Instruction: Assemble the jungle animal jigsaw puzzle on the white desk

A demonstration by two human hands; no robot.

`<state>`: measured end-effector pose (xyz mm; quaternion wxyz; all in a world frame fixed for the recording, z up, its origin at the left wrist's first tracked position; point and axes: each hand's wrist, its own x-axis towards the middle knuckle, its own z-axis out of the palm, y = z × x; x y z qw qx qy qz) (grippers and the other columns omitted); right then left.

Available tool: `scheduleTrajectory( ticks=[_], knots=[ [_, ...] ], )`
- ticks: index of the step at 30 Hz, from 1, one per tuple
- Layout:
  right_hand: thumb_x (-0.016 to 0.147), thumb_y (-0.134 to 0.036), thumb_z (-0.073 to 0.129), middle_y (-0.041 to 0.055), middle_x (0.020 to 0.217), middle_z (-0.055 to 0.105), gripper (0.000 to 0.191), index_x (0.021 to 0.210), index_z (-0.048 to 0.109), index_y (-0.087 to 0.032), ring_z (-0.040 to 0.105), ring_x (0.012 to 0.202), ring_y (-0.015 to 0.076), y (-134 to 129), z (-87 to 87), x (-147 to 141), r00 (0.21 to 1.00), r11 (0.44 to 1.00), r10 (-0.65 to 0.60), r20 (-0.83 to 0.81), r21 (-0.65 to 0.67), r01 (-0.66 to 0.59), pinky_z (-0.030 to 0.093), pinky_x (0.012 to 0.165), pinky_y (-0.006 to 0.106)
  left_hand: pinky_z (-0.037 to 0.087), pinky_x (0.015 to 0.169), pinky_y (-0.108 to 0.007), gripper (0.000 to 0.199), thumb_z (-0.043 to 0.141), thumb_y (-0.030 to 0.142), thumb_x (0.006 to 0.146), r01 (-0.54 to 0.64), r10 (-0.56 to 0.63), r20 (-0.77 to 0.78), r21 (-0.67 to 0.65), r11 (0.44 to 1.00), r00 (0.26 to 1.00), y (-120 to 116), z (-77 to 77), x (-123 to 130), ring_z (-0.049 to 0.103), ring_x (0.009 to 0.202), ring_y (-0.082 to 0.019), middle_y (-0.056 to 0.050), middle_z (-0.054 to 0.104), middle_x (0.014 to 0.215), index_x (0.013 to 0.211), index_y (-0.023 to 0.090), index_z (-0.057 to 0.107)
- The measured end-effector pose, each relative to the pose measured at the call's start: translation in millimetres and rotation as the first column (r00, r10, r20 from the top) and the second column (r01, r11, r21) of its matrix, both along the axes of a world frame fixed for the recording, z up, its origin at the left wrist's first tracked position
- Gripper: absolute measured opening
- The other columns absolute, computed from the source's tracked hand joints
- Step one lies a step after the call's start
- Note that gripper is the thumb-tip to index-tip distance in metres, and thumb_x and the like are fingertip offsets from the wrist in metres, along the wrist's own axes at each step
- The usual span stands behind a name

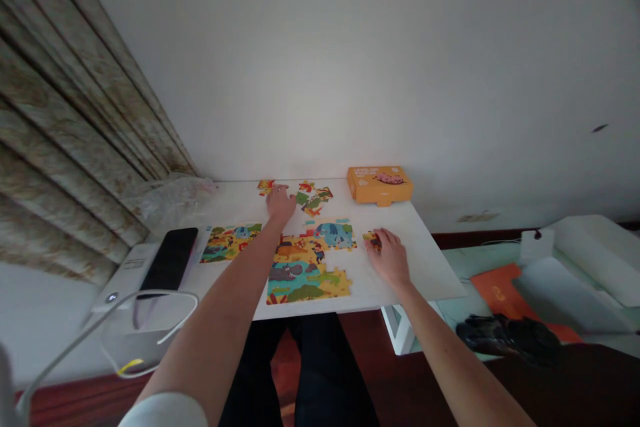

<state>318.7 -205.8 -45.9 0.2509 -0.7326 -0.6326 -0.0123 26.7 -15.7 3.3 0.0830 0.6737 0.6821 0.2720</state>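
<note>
On the white bench [415, 260], left hand [281, 205] open near loose jigsaw pieces [314, 201]; right hand [391, 257] closed on a single jigsaw piece [371, 240].

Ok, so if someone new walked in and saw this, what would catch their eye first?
The colourful jigsaw puzzle, partly put together and full of animals, draws the eye first, lying in the middle of the white table. Beyond it, the left hand is over loose pieces near the far edge, while the right hand is on a piece right of the puzzle. The bright orange box also stands out at the table's far edge.
</note>
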Motion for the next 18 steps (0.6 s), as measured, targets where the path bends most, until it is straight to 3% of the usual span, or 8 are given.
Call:
scheduleTrajectory(
  ticks=[4,7,11,18],
  knots=[
    [0.098,-0.048,0.053,0.0174,0.136,0.063,0.043,0.128,0.064,-0.019,0.054,0.124,0.0352,-1,2.4,-2,1.0,0.999,-0.006,-0.001,-0.035,0.006,0.045,0.097,0.048,0.042,0.111,-0.044,0.041,0.054,0.027,0.092,0.018,-0.023,-0.066,-0.088,0.996,0.998,29,-1.0,2,0.058,0.129,-0.034,-0.021,0.063,0.135,0.129,0.013,0.063],
    [0.098,-0.05,0.054,0.0173,0.136,0.063,0.043,0.127,0.065,-0.02,0.054,0.125,0.0358,-1,3.5,-3,1.0,0.999,-0.007,0.001,-0.044,0.007,0.045,0.097,0.049,0.044,0.107,-0.042,0.042,0.055,0.035,0.095,0.09,-0.101,-0.08,-0.132,0.987,0.992,42,-5.4,17,0.06,0.125,-0.033,-0.02,0.065,0.133,0.13,0.015,0.062],
    [0.098,-0.05,0.055,0.0161,0.135,0.064,0.04,0.126,0.065,-0.023,0.054,0.125,0.0342,-2,3.4,-3,1.0,0.999,-0.01,0.019,-0.032,0.011,0.045,0.098,0.048,0.045,0.103,-0.047,0.043,0.055,0.042,0.095,0.071,-0.091,-0.108,-0.176,0.982,0.99,51,-11.6,42,0.059,0.125,-0.036,-0.021,0.066,0.131,0.13,0.018,0.06],
    [0.098,-0.051,0.055,0.0149,0.137,0.063,0.042,0.128,0.063,-0.023,0.054,0.124,0.0344,-2,4.8,-2,1.0,0.998,-0.003,0.021,-0.058,0.005,0.044,0.097,0.048,0.041,0.104,-0.058,0.047,0.062,0.028,0.087,0.001,-0.031,-0.12,-0.239,0.971,0.992,67,-13.9,56,0.057,0.126,-0.04,-0.024,0.067,0.128,0.132,0.016,0.057]
  ],
)
